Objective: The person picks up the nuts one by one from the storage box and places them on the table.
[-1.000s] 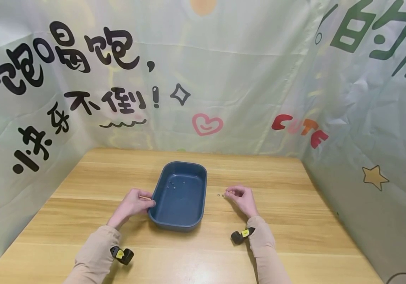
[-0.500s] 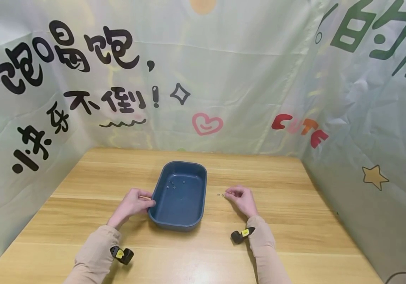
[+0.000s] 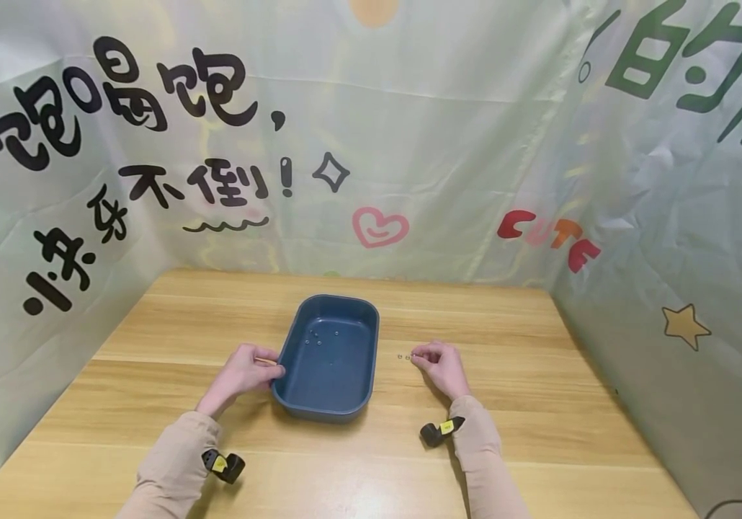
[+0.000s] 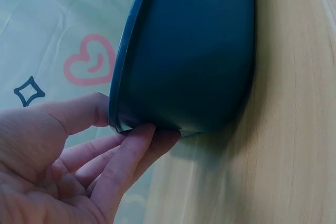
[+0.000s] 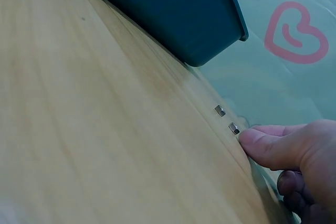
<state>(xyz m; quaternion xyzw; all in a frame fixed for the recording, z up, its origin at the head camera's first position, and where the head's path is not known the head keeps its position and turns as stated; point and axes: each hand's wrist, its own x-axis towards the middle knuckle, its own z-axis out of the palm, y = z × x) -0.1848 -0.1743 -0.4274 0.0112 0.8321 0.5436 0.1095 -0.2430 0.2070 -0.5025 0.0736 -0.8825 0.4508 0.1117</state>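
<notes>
A dark blue rectangular tub (image 3: 325, 382) stands on the table, with several tiny metal nuts (image 3: 319, 343) on its floor. My left hand (image 3: 248, 369) grips the tub's left side, thumb at the rim and fingers against the outer wall, as the left wrist view shows. To the right of the tub, my right hand (image 3: 444, 366) is down at the tabletop with thumb and index finger pinched together. A small nut seems to be between those fingertips, mostly hidden. Beside them lie two loose metal nuts, a nearer nut (image 5: 234, 128) and a farther nut (image 5: 220, 110).
The wooden table (image 3: 526, 432) is enclosed at the back and sides by a pale printed cloth (image 3: 449, 144). Each sleeve carries a black wrist camera, the left camera (image 3: 223, 466) and the right camera (image 3: 441, 431).
</notes>
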